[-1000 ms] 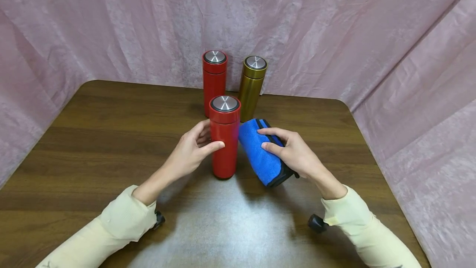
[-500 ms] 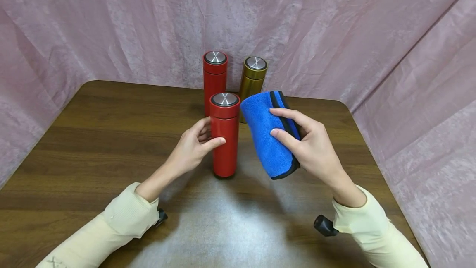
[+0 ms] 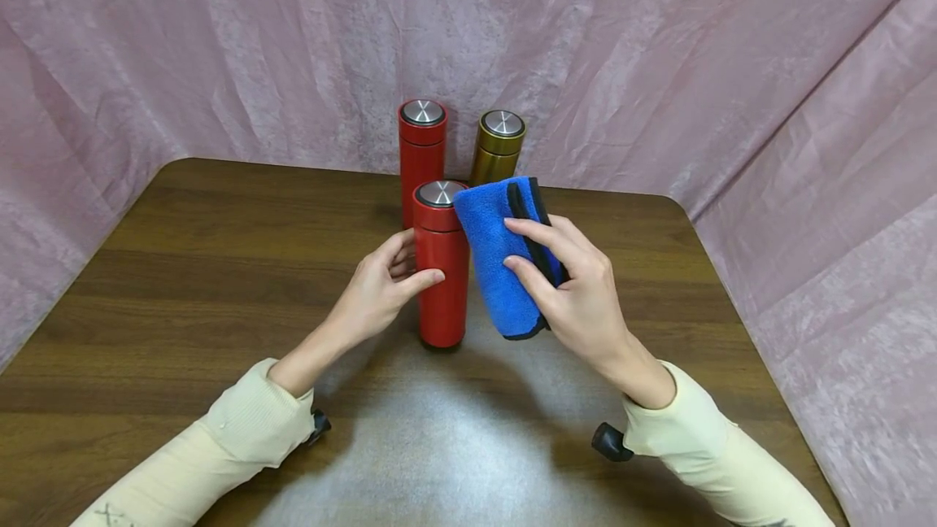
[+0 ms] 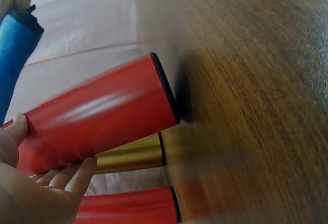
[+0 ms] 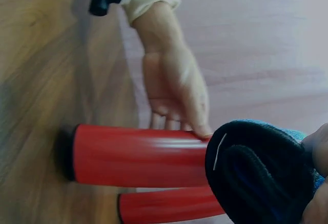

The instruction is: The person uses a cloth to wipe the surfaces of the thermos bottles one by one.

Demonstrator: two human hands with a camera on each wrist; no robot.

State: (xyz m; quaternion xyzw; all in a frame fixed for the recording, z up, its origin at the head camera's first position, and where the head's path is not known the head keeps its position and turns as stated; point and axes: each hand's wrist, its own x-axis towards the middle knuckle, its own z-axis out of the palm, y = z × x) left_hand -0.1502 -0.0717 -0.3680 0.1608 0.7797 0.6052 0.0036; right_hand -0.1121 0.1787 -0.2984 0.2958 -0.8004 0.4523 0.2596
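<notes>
My left hand [image 3: 376, 287] grips the near red thermos [image 3: 442, 291] from its left side, thumb across the front. That thermos leans slightly in the left wrist view; whether its whole base touches the table cannot be told. In my right hand [image 3: 578, 287] is a folded blue towel [image 3: 494, 263] with black edging, pinched between thumb and fingers. The towel's upper left corner meets the right side of the thermos's silver-topped lid [image 3: 437, 193]. From the right wrist view, the towel's rolled dark end [image 5: 256, 178] covers the upper part of the thermos.
Behind stand another red thermos [image 3: 422, 161] and a gold thermos [image 3: 500, 145], both upright and partly hidden. The brown wooden table [image 3: 220, 267] reaches back to a pink curtain [image 3: 351, 47]. Wrist cameras hang under both sleeves.
My right hand has lifted the towel from beside the thermos's middle, then brought it left to the lid. The near thermos has shifted very slightly; my left hand keeps its grip.
</notes>
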